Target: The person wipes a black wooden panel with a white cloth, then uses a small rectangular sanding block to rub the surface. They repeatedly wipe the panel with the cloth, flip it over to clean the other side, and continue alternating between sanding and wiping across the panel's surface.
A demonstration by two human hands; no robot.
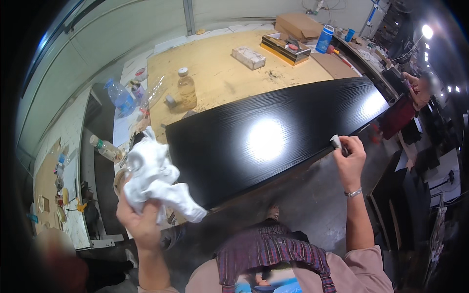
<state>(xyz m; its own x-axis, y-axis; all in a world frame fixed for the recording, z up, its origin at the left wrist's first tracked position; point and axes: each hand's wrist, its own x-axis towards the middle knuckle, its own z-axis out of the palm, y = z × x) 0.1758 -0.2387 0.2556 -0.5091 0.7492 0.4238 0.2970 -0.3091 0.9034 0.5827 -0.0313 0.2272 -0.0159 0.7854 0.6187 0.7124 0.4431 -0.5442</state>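
A long black panel with a glossy wood-grain face lies across the table in front of me. My left hand is closed around a crumpled white cloth, held up by the panel's left end. At the panel's near edge, toward its right part, my right hand pinches a small folded grey piece that looks like sandpaper. Whether that piece touches the edge I cannot tell. Lamp light reflects brightly off the panel.
Beyond the panel, the yellowish tabletop bears a capped bottle of pale liquid, a wrapped block, an open box and a blue bottle. Plastic bottles crowd the left side. Another person is at the right.
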